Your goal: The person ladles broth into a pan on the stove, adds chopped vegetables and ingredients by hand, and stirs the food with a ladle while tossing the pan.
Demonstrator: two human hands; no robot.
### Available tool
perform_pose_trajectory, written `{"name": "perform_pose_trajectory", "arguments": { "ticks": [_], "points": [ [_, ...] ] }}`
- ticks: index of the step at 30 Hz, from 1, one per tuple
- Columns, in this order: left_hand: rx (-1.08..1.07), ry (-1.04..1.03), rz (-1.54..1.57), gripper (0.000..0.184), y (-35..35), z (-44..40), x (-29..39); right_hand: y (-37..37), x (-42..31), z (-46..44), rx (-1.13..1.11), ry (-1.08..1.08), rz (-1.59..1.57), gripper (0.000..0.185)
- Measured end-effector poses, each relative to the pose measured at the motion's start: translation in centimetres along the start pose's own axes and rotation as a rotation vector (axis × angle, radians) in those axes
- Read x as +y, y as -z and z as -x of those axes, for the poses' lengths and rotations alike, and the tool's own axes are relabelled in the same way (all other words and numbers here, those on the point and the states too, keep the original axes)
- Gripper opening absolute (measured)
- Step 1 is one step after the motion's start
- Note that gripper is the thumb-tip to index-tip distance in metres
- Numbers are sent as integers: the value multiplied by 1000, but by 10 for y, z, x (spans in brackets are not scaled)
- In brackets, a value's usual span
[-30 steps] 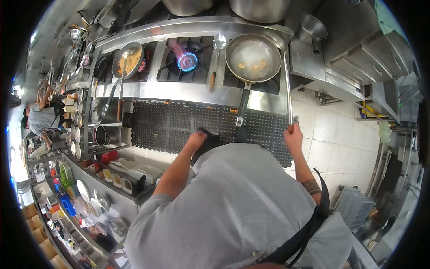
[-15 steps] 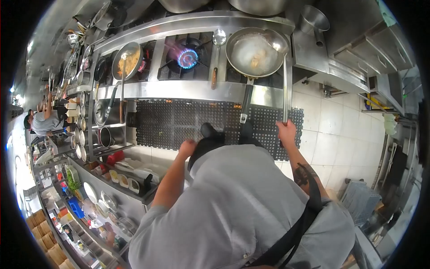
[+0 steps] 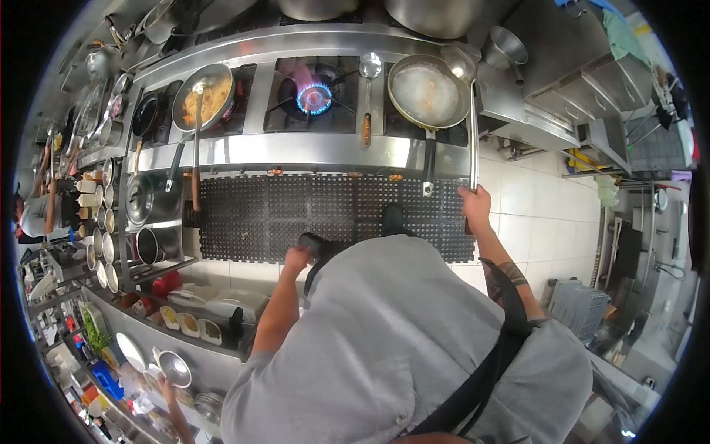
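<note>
My right hand [image 3: 477, 206] is wrapped round the long handle of a metal ladle [image 3: 473, 137]. The ladle's bowl lies over the right rim of a frying pan [image 3: 421, 92] that holds cloudy, bubbling liquid with small pale pieces. My left hand [image 3: 297, 259] hangs low beside my body, away from the stove; its fingers look curled, but what they hold, if anything, is too small to tell. Left of the pan, a spoon with a wooden handle [image 3: 367, 103] rests on the metal between burners. A blue flame [image 3: 313, 98] burns on the bare middle burner.
A pan of orange-yellow food [image 3: 208, 100] with a spoon in it sits on the left burner. Large pots [image 3: 433, 16] stand behind. A black mat [image 3: 259, 214] covers the floor. Shelves with containers [image 3: 188, 324] are at left. Another person's arm [image 3: 174, 411] shows lower left.
The ladle has moved from beside the pan to over its right rim. My left hand has shifted left and down. The view has turned slightly, and another person's arm now shows at lower left.
</note>
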State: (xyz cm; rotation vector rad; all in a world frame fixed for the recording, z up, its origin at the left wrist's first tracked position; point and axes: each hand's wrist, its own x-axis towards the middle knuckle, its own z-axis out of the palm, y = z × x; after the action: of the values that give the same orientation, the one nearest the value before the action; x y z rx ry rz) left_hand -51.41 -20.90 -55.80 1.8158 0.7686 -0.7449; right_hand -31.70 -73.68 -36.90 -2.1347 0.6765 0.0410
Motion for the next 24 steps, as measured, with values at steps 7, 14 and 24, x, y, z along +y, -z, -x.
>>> {"name": "perform_pose_trajectory", "arguments": {
  "ticks": [7,14,24],
  "points": [
    [73,-15,-101,26,91,-26,-75,-10,-69,66,26,-91,-249,19],
    [13,258,449,11,130,-6,-82,3,-78,64,-62,-128,-323,21],
    [106,-57,-60,17,28,-28,-29,9,-28,7,-177,-106,-239,20]
  ]
}}
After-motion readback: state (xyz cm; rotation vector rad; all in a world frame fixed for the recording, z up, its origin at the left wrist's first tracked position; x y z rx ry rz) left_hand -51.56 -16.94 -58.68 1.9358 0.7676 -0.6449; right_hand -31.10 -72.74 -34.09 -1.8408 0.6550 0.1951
